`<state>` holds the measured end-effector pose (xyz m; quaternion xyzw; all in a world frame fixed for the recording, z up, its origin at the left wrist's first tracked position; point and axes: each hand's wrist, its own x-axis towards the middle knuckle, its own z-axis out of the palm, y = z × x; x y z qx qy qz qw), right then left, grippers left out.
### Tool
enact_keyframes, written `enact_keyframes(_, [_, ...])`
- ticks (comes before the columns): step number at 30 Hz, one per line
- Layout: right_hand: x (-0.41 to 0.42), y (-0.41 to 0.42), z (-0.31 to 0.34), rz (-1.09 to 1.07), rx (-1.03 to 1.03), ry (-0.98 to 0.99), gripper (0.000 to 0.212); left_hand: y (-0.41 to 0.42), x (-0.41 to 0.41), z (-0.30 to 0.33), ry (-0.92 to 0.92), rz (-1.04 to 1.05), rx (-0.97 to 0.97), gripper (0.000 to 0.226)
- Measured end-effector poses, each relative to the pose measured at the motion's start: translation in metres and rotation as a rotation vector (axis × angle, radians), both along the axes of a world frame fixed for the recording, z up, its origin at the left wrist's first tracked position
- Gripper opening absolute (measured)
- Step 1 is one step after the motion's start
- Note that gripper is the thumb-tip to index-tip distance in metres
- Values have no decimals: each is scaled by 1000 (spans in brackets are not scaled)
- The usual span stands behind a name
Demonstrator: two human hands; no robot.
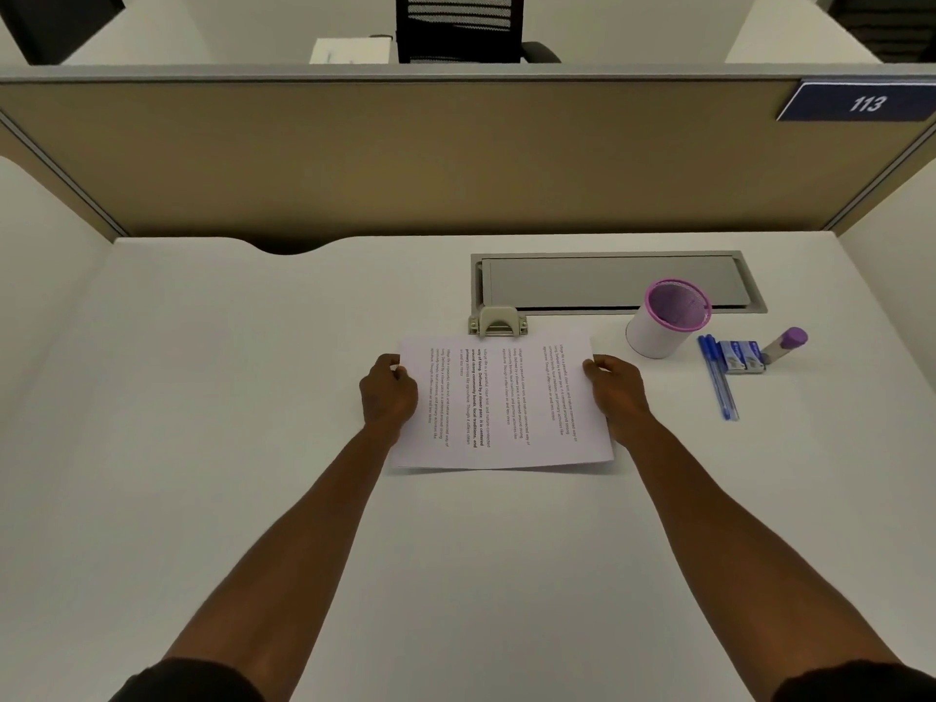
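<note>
On the white cubicle table (202,397), the left hand (387,392) and right hand (618,392) pinch the side edges of white printed paper sheets (499,407) whose far edge meets, perhaps enters, the beige metal hole punch (499,321) at twelve o'clock, punching not yet done.

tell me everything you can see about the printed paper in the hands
The paper is white and thin, with blocks of small black print running sideways, one block bold. It lies low over the white desk; a second edge at the near side hints at more than one sheet. The left hand pinches its left edge, the right hand its right edge. Its far edge meets the beige hole punch.
</note>
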<state>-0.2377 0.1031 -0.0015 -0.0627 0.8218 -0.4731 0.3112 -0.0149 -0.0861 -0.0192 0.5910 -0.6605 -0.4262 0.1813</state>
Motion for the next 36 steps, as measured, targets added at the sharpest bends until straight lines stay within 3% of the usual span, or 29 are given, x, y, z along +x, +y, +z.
enact_keyframes(5, [-1,-5,0,12,21,21,17,-3,-3,5,-133,-83,-154,40])
enact_keyframes(8, [-2,-4,-3,19,15,25,16,-3,-9,10,-257,-214,-352,54])
enact_keyframes(14, [-4,-4,-5,24,-2,-2,14,-1,-52,21,-249,-793,-628,58])
enact_keyframes(17, [-6,-4,-5,16,-6,-31,15,-1,-76,21,-337,-959,-695,60])
enact_keyframes(22, [-7,-6,-7,-5,-8,-60,17,-7,-99,17,-438,-1036,-676,75])
enact_keyframes(36, [-7,-9,-10,-55,-38,-110,16,-1,-100,1,-412,-1030,-576,71])
